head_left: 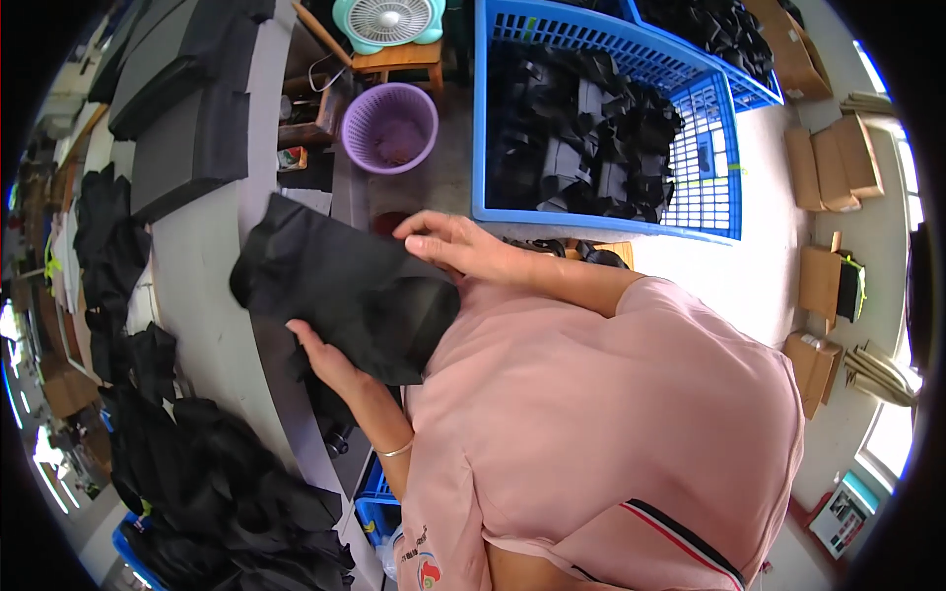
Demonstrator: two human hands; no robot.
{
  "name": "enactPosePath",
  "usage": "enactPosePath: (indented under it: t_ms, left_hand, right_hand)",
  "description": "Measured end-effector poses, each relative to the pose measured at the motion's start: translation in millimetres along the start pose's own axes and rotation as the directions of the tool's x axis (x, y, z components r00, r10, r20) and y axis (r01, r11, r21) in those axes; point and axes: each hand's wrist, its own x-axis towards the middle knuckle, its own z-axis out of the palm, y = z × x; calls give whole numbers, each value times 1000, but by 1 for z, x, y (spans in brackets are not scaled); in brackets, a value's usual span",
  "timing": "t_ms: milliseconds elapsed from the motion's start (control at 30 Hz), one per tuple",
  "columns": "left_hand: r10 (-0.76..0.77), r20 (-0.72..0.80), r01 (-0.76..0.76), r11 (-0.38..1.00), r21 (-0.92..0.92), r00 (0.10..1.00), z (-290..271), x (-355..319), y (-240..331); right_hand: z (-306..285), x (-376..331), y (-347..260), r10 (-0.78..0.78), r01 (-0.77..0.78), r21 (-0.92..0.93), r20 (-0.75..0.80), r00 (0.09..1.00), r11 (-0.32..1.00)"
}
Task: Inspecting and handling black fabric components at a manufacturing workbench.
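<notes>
I hold a black fabric piece (340, 286) in front of my chest, over the edge of a grey worktable (202, 256). My left hand (325, 360) grips its lower edge from underneath, fingers tucked under the cloth. My right hand (448, 246) rests on its upper right corner, fingers stretched along the top edge. The cloth is flat and roughly rectangular, tilted down toward the right.
A pile of black fabric pieces (212, 483) lies on the table at lower left, dark foam sheets (182, 108) at upper left. A blue crate (705, 138) of black pieces, a purple basket (389, 128), a fan (389, 22) and cardboard boxes (833, 167) stand on the floor.
</notes>
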Motion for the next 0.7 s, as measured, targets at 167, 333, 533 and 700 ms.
enactPosePath:
  t_ms: [167, 333, 533, 700]
  left_hand:
    - [68, -44, -68, 998, -17, 997, 20, -4, 4]
    - [293, -69, -269, 931, 246, 953, 56, -24, -13]
    - [319, -169, -288, 939, 187, 932, 84, -25, -15]
    - [27, 274, -139, 905, 401, 961, 90, -25, -41]
  right_hand:
    - [0, -3, -6, -307, 304, 40, 101, 946, 952]
    - [-12, -2, -1, -306, 56, -480, -461, 833, 876]
    - [-9, -12, 1, -247, 218, -121, -352, 903, 968]
    - [-50, -16, 15, 71, 157, 649, -310, 948, 744]
